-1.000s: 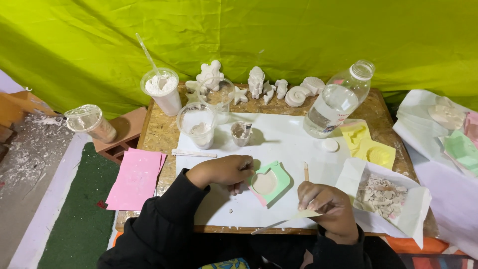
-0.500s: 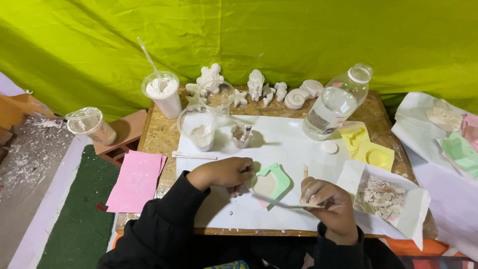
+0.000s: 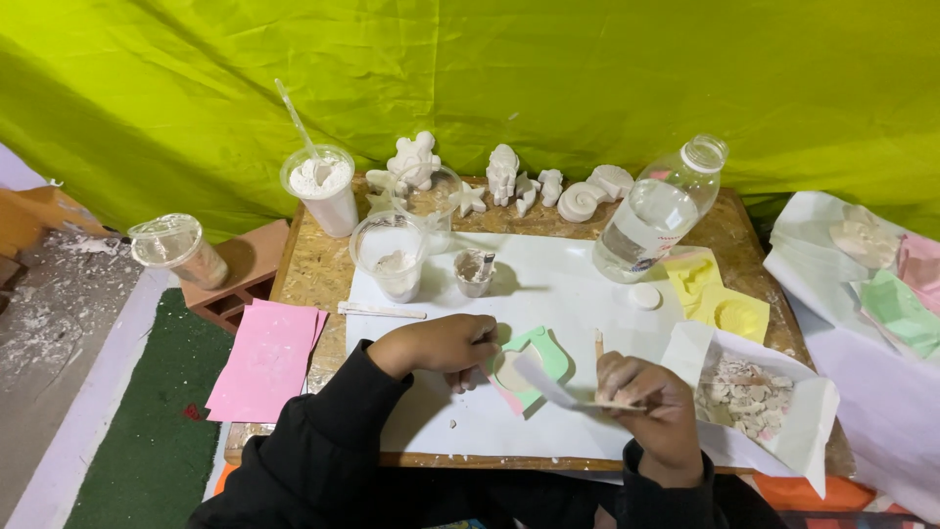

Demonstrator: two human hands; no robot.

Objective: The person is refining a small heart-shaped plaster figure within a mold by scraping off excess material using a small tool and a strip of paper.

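L hand [image 3: 438, 346] lies knuckles-up on the white paper sheet [image 3: 548, 284], fingers curled against the left edge of the green flexible mould with the pale round plaster fill [image 3: 522, 365], looks like it's pinning the mould so it won't slide. Mould sits mid-table, between both hands, slightly tilted.

R hand [image 3: 650, 400] closed in a pinch grip on a thin flat scraper strip [image 3: 554, 389] w/ a small wooden stick [image 3: 598, 342] poking up behind the fingers. Strip tip reaches over the mould's right side, low angle, probably for levelling the fill.

Open white paper packet of plaster crumbs [image 3: 752, 390] just right of R hand, handy for waste. Clear plastic water bottle [image 3: 657, 211] and clear cup with white mix [image 3: 390, 257] parked behind, off the work zone. Finished white plaster figures [image 3: 504, 173] lined at the back edge, out of the way.
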